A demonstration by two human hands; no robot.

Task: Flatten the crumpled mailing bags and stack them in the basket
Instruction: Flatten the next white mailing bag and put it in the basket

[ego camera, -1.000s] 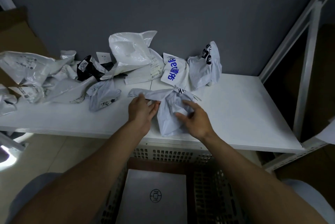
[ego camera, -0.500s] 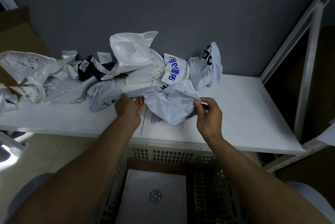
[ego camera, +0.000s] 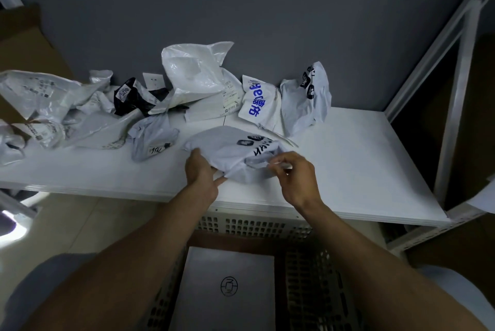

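Basket (ego camera: 316, 290), white perforated, nearest, below the counter's front edge; one flat grey bag (ego camera: 227, 288) lying inside. Counter (ego camera: 361, 170), white. Left hand (ego camera: 202, 175): fingers gripping the near-left edge of the grey crumpled mailing bag (ego camera: 230, 151). Right hand (ego camera: 297, 178): fingers pinching its right edge. Behind: heap of crumpled bags (ego camera: 192, 73) against the wall.
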